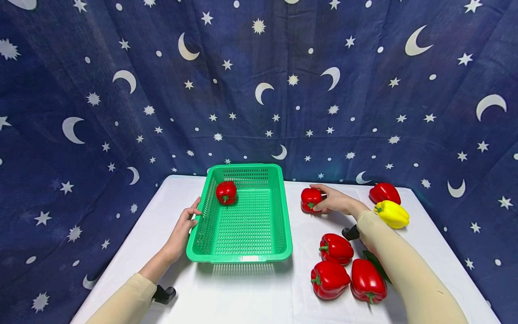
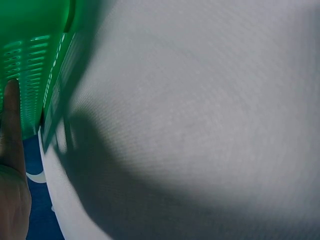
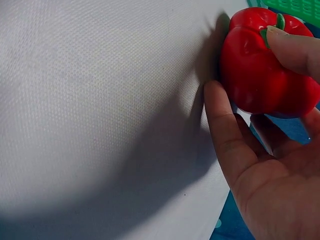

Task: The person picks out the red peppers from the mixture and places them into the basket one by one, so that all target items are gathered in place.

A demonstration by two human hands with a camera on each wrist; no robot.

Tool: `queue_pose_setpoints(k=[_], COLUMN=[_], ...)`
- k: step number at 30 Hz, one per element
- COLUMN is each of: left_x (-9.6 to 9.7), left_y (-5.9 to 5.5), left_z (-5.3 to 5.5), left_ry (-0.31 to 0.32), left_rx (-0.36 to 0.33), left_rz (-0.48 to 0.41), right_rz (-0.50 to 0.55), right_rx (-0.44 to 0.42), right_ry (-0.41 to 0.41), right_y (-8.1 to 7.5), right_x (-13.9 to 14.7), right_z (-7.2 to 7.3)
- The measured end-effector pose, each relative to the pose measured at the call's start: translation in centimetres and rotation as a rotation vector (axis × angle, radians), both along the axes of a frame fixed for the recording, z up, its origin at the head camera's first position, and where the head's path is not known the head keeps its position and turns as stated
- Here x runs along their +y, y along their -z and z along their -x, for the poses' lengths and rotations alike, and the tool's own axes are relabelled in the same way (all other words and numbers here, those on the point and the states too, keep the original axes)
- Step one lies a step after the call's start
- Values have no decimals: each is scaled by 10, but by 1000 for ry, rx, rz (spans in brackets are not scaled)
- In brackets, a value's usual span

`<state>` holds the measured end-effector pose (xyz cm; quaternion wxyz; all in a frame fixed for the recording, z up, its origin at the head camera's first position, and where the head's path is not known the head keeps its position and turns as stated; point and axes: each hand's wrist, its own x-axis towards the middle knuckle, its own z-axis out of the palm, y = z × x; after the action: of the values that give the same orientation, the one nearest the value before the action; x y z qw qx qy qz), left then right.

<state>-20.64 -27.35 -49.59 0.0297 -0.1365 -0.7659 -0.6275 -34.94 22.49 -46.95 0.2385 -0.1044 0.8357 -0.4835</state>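
Note:
A red bell pepper (image 1: pixel 310 200) with a green stem is in the grip of my right hand (image 1: pixel 332 200), to the right of the basket. In the right wrist view, the thumb presses beside the stem of this pepper (image 3: pixel 260 65) and the fingers come round its underside, close over the white tabletop. My left hand (image 1: pixel 183 229) rests against the left side of the green plastic basket (image 1: pixel 288 225). One straight finger (image 2: pixel 12 120) lies against the slotted wall in the left wrist view. Another red bell pepper (image 1: pixel 226 192) sits inside, near the basket's back left corner.
Near my right forearm lie several red bell peppers (image 1: pixel 330 280). Farther back at the right are a yellow bell pepper (image 1: pixel 391 214) and another red one (image 1: pixel 385 193). A dark green item (image 1: pixel 376 265) is partly hidden under the right sleeve. A starry blue curtain (image 1: pixel 243 90) hangs behind the table.

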Motion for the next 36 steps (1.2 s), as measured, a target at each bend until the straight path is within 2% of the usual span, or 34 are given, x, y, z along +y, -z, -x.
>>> queue_pose_setpoints(k=[13,36], left_x=[1,-1], left_y=[0,2], left_z=[-1,3], left_ry=[-7,-18], left_rx=[-7,-18], left_rz=[2,8], right_rz=[-60,-71], right_rx=[35,60], right_ry=[-5,-3], right_y=[2,2], right_x=[-2,-1], right_z=[2,3])
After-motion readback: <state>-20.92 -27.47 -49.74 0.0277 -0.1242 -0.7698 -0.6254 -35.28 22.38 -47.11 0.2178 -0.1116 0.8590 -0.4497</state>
